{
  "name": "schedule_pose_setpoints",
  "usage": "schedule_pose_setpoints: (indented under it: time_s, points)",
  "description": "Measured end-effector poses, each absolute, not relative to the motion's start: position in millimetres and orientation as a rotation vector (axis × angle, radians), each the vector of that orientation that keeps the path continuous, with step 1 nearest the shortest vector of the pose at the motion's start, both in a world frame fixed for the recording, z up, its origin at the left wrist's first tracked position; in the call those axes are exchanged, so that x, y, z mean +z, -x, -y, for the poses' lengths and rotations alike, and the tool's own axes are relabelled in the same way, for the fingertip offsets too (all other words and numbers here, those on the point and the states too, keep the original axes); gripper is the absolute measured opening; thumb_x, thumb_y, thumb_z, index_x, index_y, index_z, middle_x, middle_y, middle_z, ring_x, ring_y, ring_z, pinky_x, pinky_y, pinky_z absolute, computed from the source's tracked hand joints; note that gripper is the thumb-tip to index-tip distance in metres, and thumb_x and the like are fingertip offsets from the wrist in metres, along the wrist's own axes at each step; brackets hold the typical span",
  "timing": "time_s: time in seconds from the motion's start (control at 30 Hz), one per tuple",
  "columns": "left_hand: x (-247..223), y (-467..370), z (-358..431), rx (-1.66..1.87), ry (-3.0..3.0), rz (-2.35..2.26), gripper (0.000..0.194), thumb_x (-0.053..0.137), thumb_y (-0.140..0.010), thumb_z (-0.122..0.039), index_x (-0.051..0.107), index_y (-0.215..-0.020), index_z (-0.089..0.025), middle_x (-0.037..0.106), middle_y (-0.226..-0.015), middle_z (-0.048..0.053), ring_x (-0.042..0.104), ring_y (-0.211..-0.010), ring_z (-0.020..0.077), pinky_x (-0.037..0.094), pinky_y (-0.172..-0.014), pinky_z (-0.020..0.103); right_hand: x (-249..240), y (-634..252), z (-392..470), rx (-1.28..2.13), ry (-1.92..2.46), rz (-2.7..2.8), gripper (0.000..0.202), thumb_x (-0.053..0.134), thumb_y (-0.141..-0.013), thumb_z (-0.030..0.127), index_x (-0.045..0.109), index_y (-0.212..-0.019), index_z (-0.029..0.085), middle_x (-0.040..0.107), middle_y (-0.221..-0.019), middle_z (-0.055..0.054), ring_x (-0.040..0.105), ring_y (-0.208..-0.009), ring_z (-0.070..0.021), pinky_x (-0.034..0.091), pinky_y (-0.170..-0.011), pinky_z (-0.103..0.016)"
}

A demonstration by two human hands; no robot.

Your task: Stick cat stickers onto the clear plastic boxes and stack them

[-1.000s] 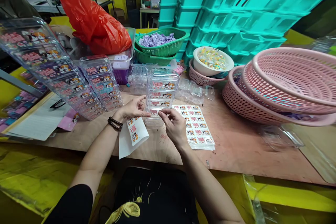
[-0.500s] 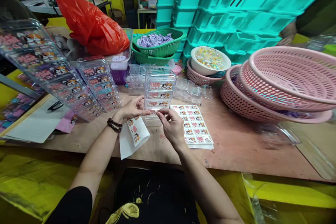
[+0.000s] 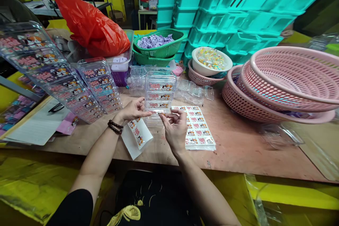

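A clear plastic case stack (image 3: 161, 86) stands upright in front of me, with cat stickers on its upper layers. My left hand (image 3: 135, 109) has its thumb stretched toward the lower part of the stack, and a cut strip of cat stickers (image 3: 137, 134) on white backing hangs beneath its curled fingers. Thumb and index finger of my right hand (image 3: 174, 125) pinch the end of a small sticker at the stack's lower front. Right of it lies a pile of sticker sheets (image 3: 198, 127), partly behind my right hand.
Taller stickered stacks (image 3: 60, 74) lean at the left, near a red bag (image 3: 92, 28). Pink baskets (image 3: 291, 77) fill the right side. Behind are a white bowl (image 3: 212, 60), green baskets (image 3: 159, 47), clear empty cases (image 3: 194, 91) and teal bins (image 3: 212, 14).
The sticker strip under my left hand has swung slightly to the right. My right hand has tilted a little, its fingers spreading somewhat behind the pinch.
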State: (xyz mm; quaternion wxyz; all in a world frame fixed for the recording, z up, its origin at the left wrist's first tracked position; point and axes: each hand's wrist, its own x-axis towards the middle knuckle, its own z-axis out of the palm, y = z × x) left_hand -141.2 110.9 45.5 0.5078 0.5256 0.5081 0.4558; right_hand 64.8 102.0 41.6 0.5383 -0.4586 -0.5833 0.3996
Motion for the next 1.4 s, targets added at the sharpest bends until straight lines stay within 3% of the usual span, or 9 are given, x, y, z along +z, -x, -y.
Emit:
schedule_pose_setpoints:
  time_s: [0.17, 0.43, 0.63, 0.87, 1.03, 1.1, 1.2, 1.3, 1.4]
  points:
    - [46, 139, -111, 1.111, -1.247, -1.236, 0.082, 0.094, -0.055, -0.039, 0.058, -0.123, -0.01, 0.054, -0.061, -0.008, 0.053, -0.058, 0.0084, 0.037, -0.055, 0.017, 45, -69, -108, 0.956, 1.127, 1.395, 0.03, 0.074, -0.077, 0.048, 0.065, -0.081, 0.019, 0.068, -0.074, -0.001, 0.05, -0.057, -0.0117, 0.045, -0.058, -0.026]
    - [46, 142, -112, 1.079, -1.238, -1.252, 0.081, 0.095, -0.052, -0.039, 0.06, -0.12, -0.013, 0.053, -0.059, -0.008, 0.051, -0.053, 0.0074, 0.035, -0.05, 0.016, 49, -76, -112, 0.919, 1.251, 1.414, 0.037, 0.071, -0.077, 0.057, 0.064, -0.08, 0.02, 0.064, -0.072, 0.0, 0.052, -0.059, -0.0132, 0.043, -0.06, -0.028]
    - [48, 139, -111, 1.076, -1.244, -1.272, 0.082, 0.095, -0.051, -0.041, 0.061, -0.121, -0.014, 0.05, -0.057, -0.009, 0.046, -0.05, 0.0063, 0.031, -0.048, 0.016, 53, -80, -122, 0.948, 1.356, 1.463, 0.057, 0.08, -0.062, 0.059, 0.053, -0.097, 0.023, 0.055, -0.075, 0.005, 0.051, -0.061, -0.0133, 0.04, -0.06, -0.028]
    - [59, 139, -96, 1.066, -1.256, -1.379, 0.099, 0.09, -0.057, -0.05, 0.049, -0.139, -0.013, 0.038, -0.052, -0.014, 0.033, -0.044, 0.0054, 0.024, -0.045, 0.018, 68, -94, -105, 1.113, 1.22, 1.492, 0.038, 0.067, -0.079, 0.059, 0.053, -0.08, 0.023, 0.05, -0.064, 0.005, 0.047, -0.057, -0.0128, 0.038, -0.057, -0.027]
    - [75, 126, -39, 1.328, -1.386, -1.798, 0.078, 0.077, -0.078, -0.049, 0.047, -0.143, -0.016, 0.043, -0.055, -0.011, 0.041, -0.05, 0.0082, 0.036, -0.056, 0.02, 74, -92, -68, 1.237, 1.023, 1.908, 0.04, 0.078, -0.075, 0.049, 0.065, -0.101, 0.022, 0.068, -0.098, -0.003, 0.061, -0.082, -0.0176, 0.049, -0.072, -0.031]
    - [78, 116, -17, 1.451, -1.417, -1.82, 0.066, 0.073, -0.083, -0.046, 0.053, -0.138, -0.016, 0.045, -0.057, -0.01, 0.042, -0.052, 0.0085, 0.037, -0.057, 0.02, 74, -89, -66, 1.268, 0.949, 2.064, 0.036, 0.081, -0.074, 0.042, 0.066, -0.101, 0.023, 0.07, -0.097, -0.003, 0.063, -0.084, -0.0183, 0.051, -0.075, -0.033]
    - [78, 105, 1, 1.538, -1.416, -1.77, 0.06, 0.075, -0.081, -0.045, 0.059, -0.131, -0.017, 0.046, -0.057, -0.009, 0.042, -0.05, 0.0083, 0.037, -0.055, 0.02, 77, -90, -70, 1.209, 0.886, 2.204, 0.022, 0.078, -0.079, 0.039, 0.069, -0.092, 0.023, 0.07, -0.093, -0.003, 0.065, -0.088, -0.0202, 0.053, -0.079, -0.036]
    - [75, 100, 4, 1.543, -1.404, -1.759, 0.059, 0.079, -0.077, -0.045, 0.062, -0.127, -0.018, 0.045, -0.056, -0.009, 0.041, -0.05, 0.0081, 0.038, -0.054, 0.02, 82, -92, -72, 1.052, 0.805, 2.303, 0.039, 0.088, -0.067, 0.043, 0.072, -0.099, 0.026, 0.07, -0.111, -0.007, 0.063, -0.107, -0.0272, 0.051, -0.092, -0.045]
    - [74, 99, 3, 1.571, -1.313, -1.625, 0.07, 0.085, -0.071, -0.044, 0.06, -0.13, -0.018, 0.056, -0.069, -0.005, 0.044, -0.053, 0.0067, 0.039, -0.053, 0.018, 84, -95, -69, 1.314, 0.815, 2.24, 0.02, 0.078, -0.08, 0.04, 0.074, -0.087, 0.023, 0.074, -0.088, -0.004, 0.068, -0.086, -0.022, 0.054, -0.077, -0.038]
